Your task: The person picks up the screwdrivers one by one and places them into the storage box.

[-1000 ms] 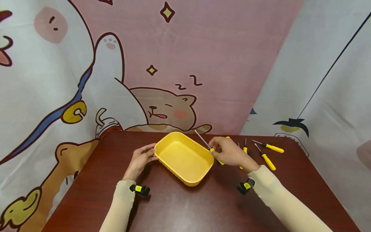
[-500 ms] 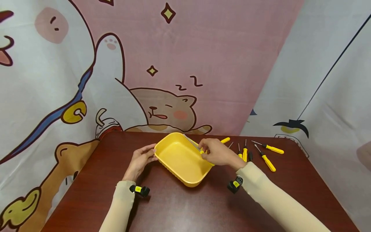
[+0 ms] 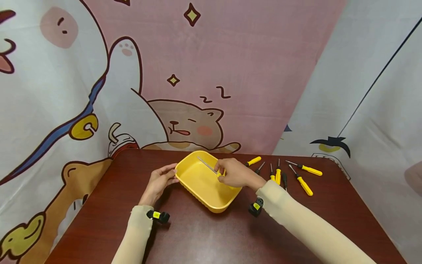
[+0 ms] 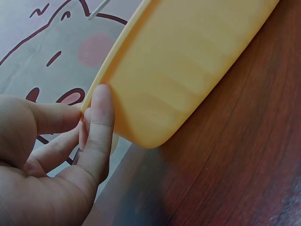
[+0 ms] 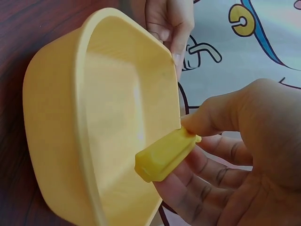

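Now right hand (image 3: 234, 173) has brought its gripped screwdriver (image 5: 164, 155) inward over the tray (image 3: 199, 183) that left hand (image 3: 159, 182) pinches, so loading seems underway.

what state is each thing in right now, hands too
Left hand: pinching the rim of the yellow bin.
Right hand: gripping the screwdriver's handle.
Yellow bin: open at the top; any tilt unclear.
Held screwdriver: shaft bare, over the bin; contact unclear.
Other yellow-handled screwdrivers: lying loose, shafts bare.
Dark-handled screwdriver: lying loose.
Backdrop: hanging, slightly wrinkled.
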### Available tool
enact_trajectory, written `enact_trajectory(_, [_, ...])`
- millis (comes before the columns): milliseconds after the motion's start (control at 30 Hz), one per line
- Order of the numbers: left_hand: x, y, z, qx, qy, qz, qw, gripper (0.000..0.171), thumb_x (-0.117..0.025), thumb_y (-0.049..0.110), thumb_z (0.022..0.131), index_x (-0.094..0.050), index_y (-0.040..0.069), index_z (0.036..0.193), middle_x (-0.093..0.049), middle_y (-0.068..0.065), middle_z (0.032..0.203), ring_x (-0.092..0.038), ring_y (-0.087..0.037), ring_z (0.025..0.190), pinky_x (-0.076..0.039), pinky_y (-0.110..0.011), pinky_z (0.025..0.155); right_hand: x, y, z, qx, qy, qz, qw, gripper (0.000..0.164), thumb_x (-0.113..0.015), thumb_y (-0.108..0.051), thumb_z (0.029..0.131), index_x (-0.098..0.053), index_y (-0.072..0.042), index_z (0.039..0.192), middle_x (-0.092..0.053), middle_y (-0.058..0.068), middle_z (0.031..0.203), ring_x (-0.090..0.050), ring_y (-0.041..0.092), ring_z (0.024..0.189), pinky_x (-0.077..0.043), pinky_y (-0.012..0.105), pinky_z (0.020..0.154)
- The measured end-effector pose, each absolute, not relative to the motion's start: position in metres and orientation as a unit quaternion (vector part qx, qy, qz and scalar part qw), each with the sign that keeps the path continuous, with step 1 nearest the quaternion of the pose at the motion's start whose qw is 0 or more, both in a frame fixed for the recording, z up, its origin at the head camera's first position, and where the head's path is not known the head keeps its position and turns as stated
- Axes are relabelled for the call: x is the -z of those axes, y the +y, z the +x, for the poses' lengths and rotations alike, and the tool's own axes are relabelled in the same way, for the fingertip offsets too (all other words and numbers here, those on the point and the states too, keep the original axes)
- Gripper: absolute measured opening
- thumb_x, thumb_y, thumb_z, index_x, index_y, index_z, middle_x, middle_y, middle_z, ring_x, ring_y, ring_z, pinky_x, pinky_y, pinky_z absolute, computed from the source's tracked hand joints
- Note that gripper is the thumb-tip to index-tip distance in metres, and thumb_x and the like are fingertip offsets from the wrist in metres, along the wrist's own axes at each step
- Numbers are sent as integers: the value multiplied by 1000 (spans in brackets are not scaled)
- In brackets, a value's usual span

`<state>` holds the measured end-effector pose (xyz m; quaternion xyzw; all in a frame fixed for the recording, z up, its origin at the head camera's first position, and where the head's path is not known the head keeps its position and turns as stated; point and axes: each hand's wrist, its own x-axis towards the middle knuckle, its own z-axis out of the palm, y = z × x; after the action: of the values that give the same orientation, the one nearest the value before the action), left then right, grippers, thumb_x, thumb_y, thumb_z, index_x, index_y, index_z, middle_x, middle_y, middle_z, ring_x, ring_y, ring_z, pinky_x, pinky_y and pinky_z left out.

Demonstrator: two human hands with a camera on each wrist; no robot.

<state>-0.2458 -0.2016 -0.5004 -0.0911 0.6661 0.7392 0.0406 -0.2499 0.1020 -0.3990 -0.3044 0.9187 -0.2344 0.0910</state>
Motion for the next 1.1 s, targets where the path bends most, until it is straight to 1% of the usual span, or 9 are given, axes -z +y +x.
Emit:
enact_trajectory(133, [500, -202, -246, -738, 668, -90, 42, 37, -63, 9, 102, -63, 3, 138, -65, -18, 122, -72, -16, 85, -65, -28, 79, 398, 94, -251, 224, 921, -303, 99, 22, -74, -13, 89, -70, -12, 111, -66, 1, 94, -58, 15, 77, -53, 28, 69])
enact_trajectory(233, [500, -203, -246, -738, 668, -91, 42, 38, -64, 9, 102, -62, 3, 139, -65, -19, 124, -72, -16, 85, -65, -28, 79, 398, 87, -252, 215, 922, -306, 104, 22, -74, -13, 90, -70, -13, 112, -67, 1, 95, -59, 15, 79, -54, 29, 71])
enact_trajectory(367, [500, -203, -246, -738, 667, -93, 41, 38, -64, 8, 101, -62, 3, 139, -65, -19, 122, -72, -16, 85, -65, -28, 79, 399, 82, -256, 212, 919, -311, 120, 23, -72, -13, 91, -70, -12, 113, -67, 2, 97, -60, 15, 82, -54, 30, 73])
enact_trajectory(567, [499, -203, -246, -742, 662, -94, 43, 37, -64, 8, 101, -63, 2, 138, -67, -15, 117, -72, -16, 83, -65, -28, 79, 406, 75, -262, 205, 917, -307, 149, 23, -72, -15, 91, -69, -14, 113, -66, 1, 98, -60, 16, 82, -54, 28, 71])
enact_trajectory(700, [498, -203, -246, -744, 661, -92, 40, 37, -64, 7, 101, -62, 1, 138, -68, -13, 113, -71, -15, 82, -65, -28, 78, 412, 70, -266, 194, 914, -320, 155, 21, -72, -15, 90, -69, -13, 112, -65, 1, 95, -59, 15, 81, -52, 27, 70])
enact_trajectory(933, [500, -203, -246, -746, 659, -86, 42, 40, -64, 7, 101, -60, -1, 140, -67, -12, 112, -71, -14, 81, -65, -27, 77, 419, 58, -269, 185, 909, -333, 170, 20, -71, -11, 89, -68, -11, 109, -61, 0, 88, -56, 14, 80, -48, 25, 71])
enact_trajectory(1100, [500, -202, -245, -747, 658, -87, 42, 38, -64, 7, 101, -61, 0, 139, -67, -13, 114, -71, -14, 81, -65, -26, 77, 425, 51, -272, 164, 911, -335, 177, 19, -71, -11, 89, -70, -10, 108, -61, -1, 88, -55, 13, 82, -47, 24, 74])
